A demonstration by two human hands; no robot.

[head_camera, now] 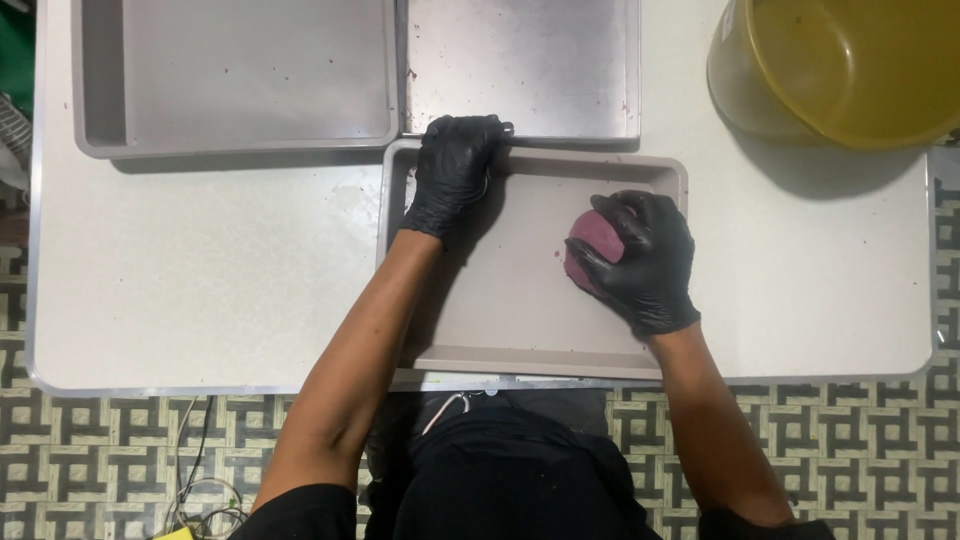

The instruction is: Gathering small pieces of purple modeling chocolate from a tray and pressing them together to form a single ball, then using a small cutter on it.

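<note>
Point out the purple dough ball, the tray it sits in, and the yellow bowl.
purple dough ball [588,240]: head view, on its bare left side beside the glove.
grey tray [520,362]: head view, on its near rim.
yellow bowl [850,70]: head view, on its inner wall.

both hands wear black disposable gloves, thin and slightly glossy, wrinkled at the knuckles and ending just past the wrists: the left hand [455,170] above the middle of the frame, the right hand [637,260] right of centre. the forearms are bare. short black sleeves show at the lower edge, and a black top fills the bottom centre.
</note>
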